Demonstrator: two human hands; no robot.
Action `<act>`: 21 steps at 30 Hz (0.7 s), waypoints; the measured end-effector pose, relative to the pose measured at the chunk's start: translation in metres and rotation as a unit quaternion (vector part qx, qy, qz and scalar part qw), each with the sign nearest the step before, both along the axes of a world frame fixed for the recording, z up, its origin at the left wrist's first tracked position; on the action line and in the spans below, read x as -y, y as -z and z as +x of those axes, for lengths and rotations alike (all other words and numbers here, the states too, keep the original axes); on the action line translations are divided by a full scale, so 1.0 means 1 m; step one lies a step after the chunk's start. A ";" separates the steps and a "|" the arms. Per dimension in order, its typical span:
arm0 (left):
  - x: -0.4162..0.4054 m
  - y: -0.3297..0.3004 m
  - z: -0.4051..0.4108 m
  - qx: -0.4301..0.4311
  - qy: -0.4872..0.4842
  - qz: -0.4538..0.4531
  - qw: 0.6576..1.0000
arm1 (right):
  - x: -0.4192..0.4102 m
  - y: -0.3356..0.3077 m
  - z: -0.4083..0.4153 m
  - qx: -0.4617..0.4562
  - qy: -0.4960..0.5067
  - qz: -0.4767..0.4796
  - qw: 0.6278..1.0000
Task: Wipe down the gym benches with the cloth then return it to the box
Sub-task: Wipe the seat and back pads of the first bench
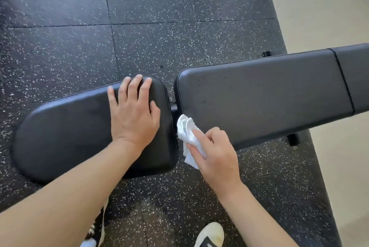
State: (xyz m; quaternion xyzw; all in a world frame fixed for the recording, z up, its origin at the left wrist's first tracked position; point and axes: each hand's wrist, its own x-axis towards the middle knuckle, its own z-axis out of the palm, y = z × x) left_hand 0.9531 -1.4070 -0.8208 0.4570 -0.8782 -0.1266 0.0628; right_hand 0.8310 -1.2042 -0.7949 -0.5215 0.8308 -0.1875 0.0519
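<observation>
Left hand (133,114) spread flat on seat pad (65,137) near its gap-side edge, likely bracing bench. Right hand (214,154) pinches bunched white cloth (186,133) against back pad (263,101) near corner, wiping edge. Box unseen.

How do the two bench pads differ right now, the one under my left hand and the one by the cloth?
The seat pad is shorter with a rounded outer end; the back pad is longer and crossed by a seam. The left hand lies flat on the seat pad, while the right hand holds the white cloth against the back pad's near corner. Both are black and padded.
</observation>
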 end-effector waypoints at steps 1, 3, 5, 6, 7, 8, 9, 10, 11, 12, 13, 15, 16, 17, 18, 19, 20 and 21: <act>-0.001 0.000 -0.001 0.000 -0.001 -0.002 1.000 | 0.005 0.006 -0.005 -0.021 -0.012 -0.012 1.000; -0.002 0.000 -0.002 -0.003 -0.009 -0.009 1.000 | 0.026 0.016 -0.016 -0.052 -0.013 -0.044 0.998; -0.002 0.002 -0.003 -0.007 -0.012 -0.013 1.000 | 0.060 0.023 -0.030 -0.058 0.009 -0.072 0.996; -0.003 0.003 -0.002 -0.010 -0.013 -0.017 1.000 | 0.079 0.025 -0.037 -0.060 0.021 -0.082 0.995; -0.002 0.004 -0.002 -0.013 -0.012 -0.023 1.000 | 0.100 0.026 -0.044 -0.061 0.031 -0.089 0.994; -0.002 0.005 -0.001 -0.015 -0.012 -0.027 0.999 | 0.118 0.027 -0.050 -0.063 0.040 -0.093 0.993; -0.001 0.005 -0.001 -0.018 -0.014 -0.030 0.999 | 0.135 0.027 -0.055 -0.063 0.048 -0.095 0.992; -0.001 0.005 -0.002 -0.020 -0.016 -0.032 0.999 | 0.149 0.028 -0.059 -0.062 0.058 -0.097 0.992; -0.001 0.006 -0.003 -0.021 -0.017 -0.034 0.999 | 0.158 0.027 -0.063 -0.056 0.070 -0.100 0.991; -0.002 0.006 -0.003 -0.022 -0.016 -0.035 0.999 | 0.162 0.027 -0.064 -0.049 0.077 -0.101 0.991; -0.002 0.006 -0.003 -0.021 -0.016 -0.035 0.999 | 0.162 0.025 -0.063 -0.042 0.077 -0.099 0.991; -0.001 0.007 -0.003 -0.019 -0.016 -0.037 0.999 | 0.147 0.022 -0.058 -0.038 0.068 -0.087 0.993; -0.001 0.007 -0.003 -0.019 -0.015 -0.039 0.999 | 0.134 0.022 -0.053 -0.036 0.062 -0.084 0.994; -0.001 0.007 -0.003 -0.019 -0.015 -0.039 0.999 | 0.118 0.020 -0.046 -0.034 0.053 -0.083 0.995; -0.001 0.007 -0.004 -0.018 -0.016 -0.039 0.999 | 0.100 0.019 -0.039 -0.031 0.043 -0.083 0.995; -0.001 0.007 -0.004 -0.017 -0.017 -0.040 0.999 | 0.081 0.019 -0.031 -0.025 0.031 -0.079 0.996; -0.001 0.007 -0.004 -0.015 -0.018 -0.041 0.999 | 0.063 0.020 -0.025 -0.019 0.020 -0.071 0.997; -0.001 0.008 -0.004 -0.014 -0.016 -0.040 0.999 | 0.046 0.020 -0.021 -0.015 0.007 -0.061 0.998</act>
